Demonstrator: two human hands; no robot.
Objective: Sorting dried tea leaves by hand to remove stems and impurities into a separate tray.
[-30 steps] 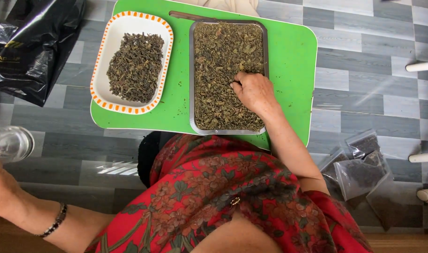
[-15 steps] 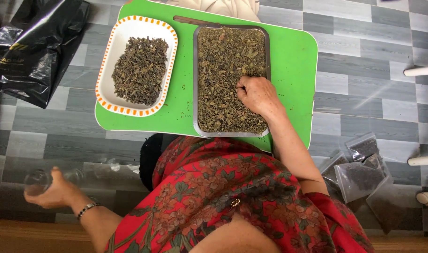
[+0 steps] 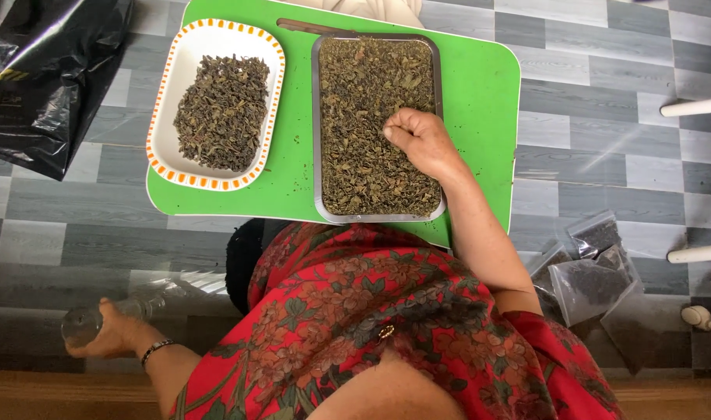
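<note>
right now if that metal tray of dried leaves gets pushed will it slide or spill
The metal tray would probably slide easily on the smooth green board. Its low rim and heaped loose leaves suggest a sharp shove could spill some. The right hand resting in it likely steadies it.

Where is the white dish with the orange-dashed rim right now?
In the head view, the white dish sits on the left part of the green tray, beside the metal tray of dried leaves where the right hand rests.

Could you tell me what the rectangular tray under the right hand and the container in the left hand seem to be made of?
Tray: likely steel, with a grey, dully shiny rim. Container in the left hand: clear glass or plastic; the floor shows through. The right hand rests on dried leaves.
</note>
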